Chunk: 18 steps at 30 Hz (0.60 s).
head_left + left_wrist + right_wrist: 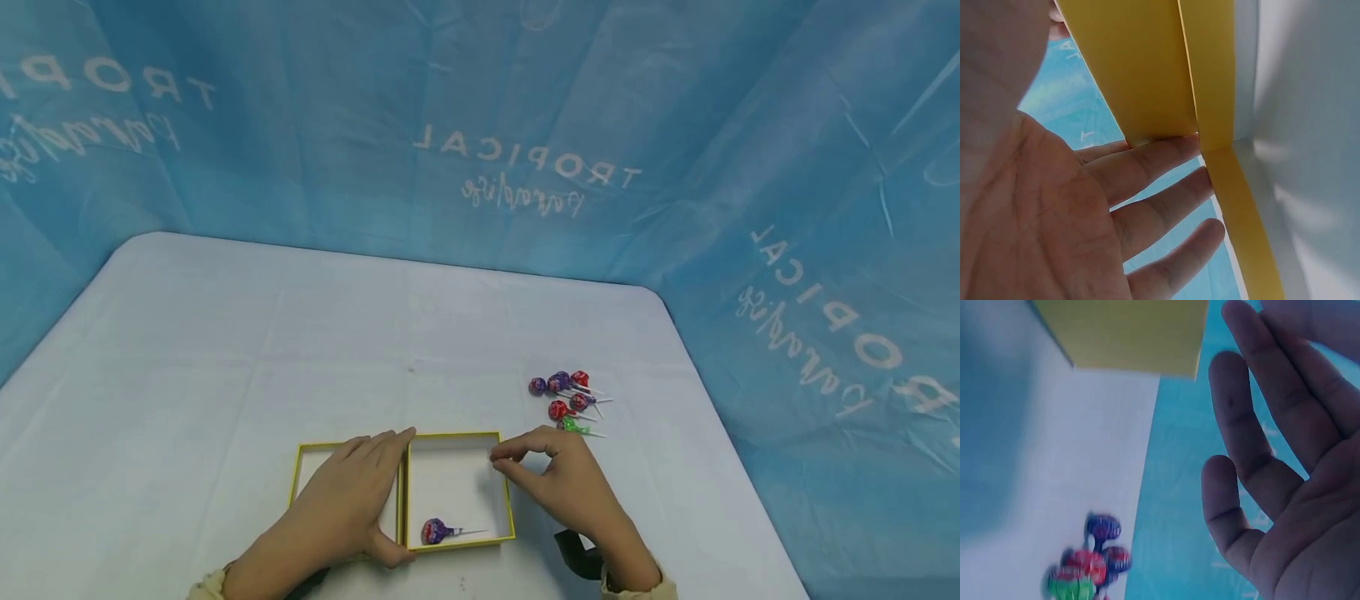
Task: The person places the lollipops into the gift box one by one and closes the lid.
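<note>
A yellow-edged box (460, 547) with a white inside lies at the table's front, its right part holding one purple-and-red wrapped lollipop (433, 531) along the front wall. My left hand (348, 492) lies over the left part and grips the box, thumb at the front edge, fingertips at the back. Seen from the left wrist, fingertips (1210, 234) meet the outside of the yellow wall (1235, 187). Over the right rim is my right hand (558, 475), thumb and index tips close together, with nothing visible between them. Its other fingers (1229, 400) hang loosely beside the box.
Several wrapped lollipops in red, purple and green, among them a red one (558, 410) and a green one (573, 426), lie in a cluster beyond my right hand. A white cloth covers the table (337, 333). Blue printed curtains (360, 125) stand behind and at the sides.
</note>
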{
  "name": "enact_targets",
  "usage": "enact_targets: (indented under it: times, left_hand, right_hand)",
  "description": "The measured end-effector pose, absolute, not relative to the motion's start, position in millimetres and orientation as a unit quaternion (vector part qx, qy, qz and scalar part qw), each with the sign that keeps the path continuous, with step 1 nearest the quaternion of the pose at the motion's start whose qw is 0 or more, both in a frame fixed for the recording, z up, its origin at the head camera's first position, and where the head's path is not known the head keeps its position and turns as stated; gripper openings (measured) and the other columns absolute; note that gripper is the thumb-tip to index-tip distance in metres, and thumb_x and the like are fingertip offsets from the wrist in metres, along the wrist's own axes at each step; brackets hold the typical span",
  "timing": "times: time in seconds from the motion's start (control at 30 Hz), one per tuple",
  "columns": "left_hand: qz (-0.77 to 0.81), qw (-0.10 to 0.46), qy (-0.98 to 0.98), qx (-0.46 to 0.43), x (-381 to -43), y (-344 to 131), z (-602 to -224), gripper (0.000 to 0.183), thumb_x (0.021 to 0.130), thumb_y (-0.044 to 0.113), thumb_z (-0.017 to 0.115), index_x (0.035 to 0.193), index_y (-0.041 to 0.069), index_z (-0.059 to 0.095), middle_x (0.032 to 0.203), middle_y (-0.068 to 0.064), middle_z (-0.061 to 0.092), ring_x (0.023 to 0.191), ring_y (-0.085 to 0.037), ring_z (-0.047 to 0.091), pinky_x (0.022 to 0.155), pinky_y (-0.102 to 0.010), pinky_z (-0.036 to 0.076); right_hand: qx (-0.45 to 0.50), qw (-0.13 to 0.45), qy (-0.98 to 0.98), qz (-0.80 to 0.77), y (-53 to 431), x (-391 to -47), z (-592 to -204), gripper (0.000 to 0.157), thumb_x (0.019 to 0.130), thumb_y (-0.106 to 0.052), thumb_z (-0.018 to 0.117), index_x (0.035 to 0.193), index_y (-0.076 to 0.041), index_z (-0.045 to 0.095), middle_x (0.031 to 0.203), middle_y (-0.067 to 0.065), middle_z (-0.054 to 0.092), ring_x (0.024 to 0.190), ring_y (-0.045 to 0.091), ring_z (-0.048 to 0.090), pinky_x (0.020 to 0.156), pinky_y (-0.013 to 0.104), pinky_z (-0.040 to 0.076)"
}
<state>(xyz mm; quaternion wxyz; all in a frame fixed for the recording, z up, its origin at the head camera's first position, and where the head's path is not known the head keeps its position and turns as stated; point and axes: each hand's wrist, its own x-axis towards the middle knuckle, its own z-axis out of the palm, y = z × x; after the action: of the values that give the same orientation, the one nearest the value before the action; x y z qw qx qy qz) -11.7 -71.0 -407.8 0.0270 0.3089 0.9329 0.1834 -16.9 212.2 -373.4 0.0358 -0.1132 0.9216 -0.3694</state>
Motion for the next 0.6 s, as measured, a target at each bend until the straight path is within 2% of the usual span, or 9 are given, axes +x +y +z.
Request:
enact_targets:
  times: [0.1, 0.27, 0.5, 0.6]
  left_hand:
    - [0.189, 0.034, 0.932, 0.306, -11.5, -70.8, -408.3, 0.129, 0.052, 0.069, 0.087, 0.148, -0.004, 0.040, 0.139, -0.017, 0.058, 0.131, -0.031, 0.055, 0.109, -0.048, 0.045]
    - [0.189, 0.034, 0.934, 0.302, -11.3, -70.3, -408.1, 0.130, 0.052, 0.069, 0.086, 0.148, -0.004, 0.039, 0.139, -0.018, 0.057, 0.131, -0.032, 0.054, 0.109, -0.049, 0.045]
    - [0.182, 0.029, 0.936, 0.301, -11.3, -69.5, -407.6, 0.130, 0.052, 0.070, 0.086, 0.148, -0.004, 0.040, 0.139, -0.018, 0.057, 0.131, -0.032, 0.055, 0.109, -0.048, 0.045]
    - [0.178, 0.031, 0.936, 0.301, -11.6, -69.2, -407.8, 0.130, 0.052, 0.071, 0.085, 0.148, -0.004, 0.040, 0.139, -0.018, 0.057, 0.131, -0.032, 0.054, 0.109, -0.049, 0.045]
  right_hand:
    - [-0.086, 0.016, 0.932, -0.351, 221.1, -20.6, -375.9, 0.021, 0.084, -0.018, 0.082, 0.093, -0.036, 0.079, 0.093, -0.028, 0.070, 0.094, 0.000, 0.064, 0.086, 0.043, 0.058]
    - [-0.047, -0.003, 0.945, -0.322, 238.0, -27.4, -381.8, 0.018, 0.083, -0.018, 0.083, 0.095, -0.030, 0.080, 0.095, -0.023, 0.072, 0.094, 0.005, 0.063, 0.085, 0.047, 0.054]
    - [0.006, -0.006, 0.958, -0.286, 257.0, -31.8, -389.6, 0.019, 0.083, -0.015, 0.083, 0.100, -0.024, 0.081, 0.096, -0.014, 0.074, 0.090, 0.012, 0.060, 0.076, 0.034, 0.049]
    - [0.017, -0.010, 0.960, -0.279, 263.5, -31.7, -391.6, 0.021, 0.083, -0.015, 0.082, 0.103, -0.022, 0.081, 0.096, -0.013, 0.075, 0.090, 0.012, 0.060, 0.076, 0.033, 0.049]
